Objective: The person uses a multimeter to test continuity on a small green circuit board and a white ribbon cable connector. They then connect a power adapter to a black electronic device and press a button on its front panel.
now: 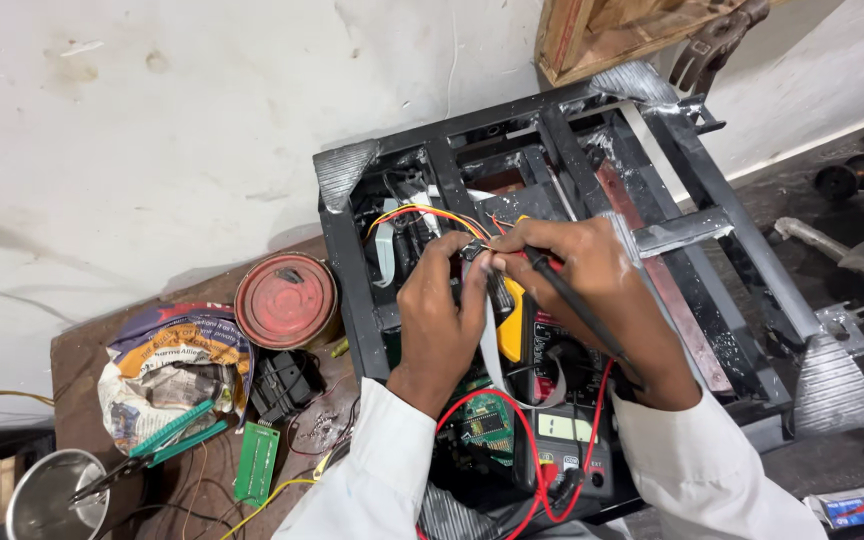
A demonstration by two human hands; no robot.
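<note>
Down at the bottom, closest to the person, a dark meter with a small grey screen sits with red and black leads looping out of it, right between two white sleeves. Just past it lies a green circuit board, partly hidden by the left wrist. A little farther up, the left hand has its fingers pinched shut on a small dark plug where thin red, yellow and orange wires come in. The right hand is right beside it, fingers closed on a black probe like a pencil, its tip at the plug. A yellow part shows under the hands. All of this sits inside a black metal frame on the brown table. I think the probe tip could slip, because the plug is tiny and both hands crowd it; then it might touch two metal bits at once and hurt the board. The thin wires could pull out if the left hand tugs too hard. The loose leads could catch on a sleeve and drag the meter. To the left on the table are a small green board, green-handled pliers, a crumpled bag, a steel cup and a round red tin. Farthest away are the white wall and a wooden box.
</note>
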